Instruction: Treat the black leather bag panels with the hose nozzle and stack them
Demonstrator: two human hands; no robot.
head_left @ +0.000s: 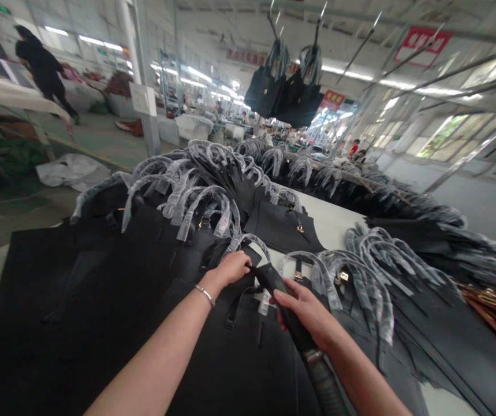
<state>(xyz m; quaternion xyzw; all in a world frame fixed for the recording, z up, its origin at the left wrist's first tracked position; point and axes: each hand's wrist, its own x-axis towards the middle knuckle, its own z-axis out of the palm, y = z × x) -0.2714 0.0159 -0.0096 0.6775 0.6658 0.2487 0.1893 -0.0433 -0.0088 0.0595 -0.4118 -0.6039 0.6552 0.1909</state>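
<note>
My right hand [297, 303] is wrapped round a black vacuum-style nozzle [290, 323] with a ribbed hose [326, 384] running down from it. The nozzle's flat tip points up and left, close to my left hand [233, 267]. That hand is closed in a pinch at the top edge of a black bag panel [254, 341]; what lies between the fingertips is too small to make out, perhaps a dark strap. Just behind it arches a plastic-wrapped handle [252, 238]. A short black strap [234, 312] lies on the panel below.
Black bag panels with wrapped handles [204, 199] are heaped behind and left on a pale table [329, 203]. More wrapped handles [360, 277] lie to the right, near brown pieces [490, 306]. Finished-looking black bags [284, 92] hang overhead. A person [42, 66] stands far left.
</note>
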